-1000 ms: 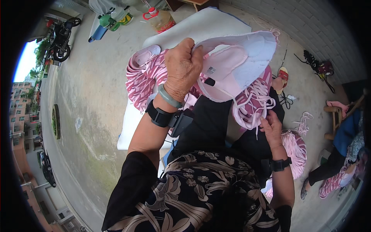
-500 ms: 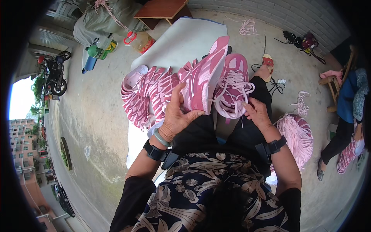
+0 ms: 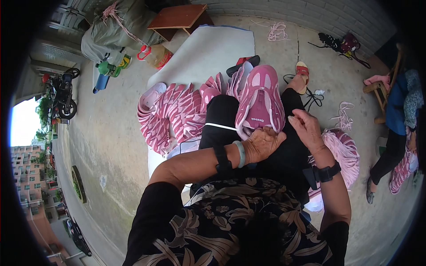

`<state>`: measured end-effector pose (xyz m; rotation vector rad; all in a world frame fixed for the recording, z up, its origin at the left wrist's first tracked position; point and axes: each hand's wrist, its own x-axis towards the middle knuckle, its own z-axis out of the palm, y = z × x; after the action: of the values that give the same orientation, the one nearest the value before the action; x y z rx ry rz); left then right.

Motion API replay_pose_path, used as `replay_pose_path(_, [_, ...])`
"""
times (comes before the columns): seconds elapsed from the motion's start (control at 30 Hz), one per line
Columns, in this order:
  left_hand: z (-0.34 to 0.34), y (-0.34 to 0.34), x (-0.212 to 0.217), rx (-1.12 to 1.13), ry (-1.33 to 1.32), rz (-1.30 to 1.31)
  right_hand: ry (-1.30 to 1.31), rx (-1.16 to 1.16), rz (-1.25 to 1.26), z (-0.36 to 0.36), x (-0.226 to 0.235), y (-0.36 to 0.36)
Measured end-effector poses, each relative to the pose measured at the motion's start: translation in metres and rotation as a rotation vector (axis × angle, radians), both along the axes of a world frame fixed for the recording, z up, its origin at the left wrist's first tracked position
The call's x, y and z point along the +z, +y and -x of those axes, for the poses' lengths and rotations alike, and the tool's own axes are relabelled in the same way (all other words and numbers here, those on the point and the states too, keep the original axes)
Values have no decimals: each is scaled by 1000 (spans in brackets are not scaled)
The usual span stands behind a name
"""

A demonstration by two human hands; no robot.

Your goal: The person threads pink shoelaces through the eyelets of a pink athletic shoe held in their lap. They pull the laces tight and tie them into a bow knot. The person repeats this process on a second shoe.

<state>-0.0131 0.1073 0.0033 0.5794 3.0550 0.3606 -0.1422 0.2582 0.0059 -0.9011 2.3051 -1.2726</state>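
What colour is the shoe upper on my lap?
Pink shoe upper with white trim, seen in the head view.

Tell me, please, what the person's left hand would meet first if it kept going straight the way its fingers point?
Most likely the pink shoe upper on the lap: the left hand already rests at its near end, fingers aimed up along it. Depth is hard to judge here.

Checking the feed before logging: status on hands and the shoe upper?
Left hand gripping pink shoe upper at its near end, on lap. Right hand open, touching beside it. Nothing in the way.
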Motion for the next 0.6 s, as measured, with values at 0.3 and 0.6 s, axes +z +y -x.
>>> replay_pose_path(0.3, [15,-12,-38,-138,-249,-157,317,178,-274,-27,5,-39])
replay_pose_path(0.6, [27,-20,20,-31,-806,-779,-84,-250,398,10,-72,70])
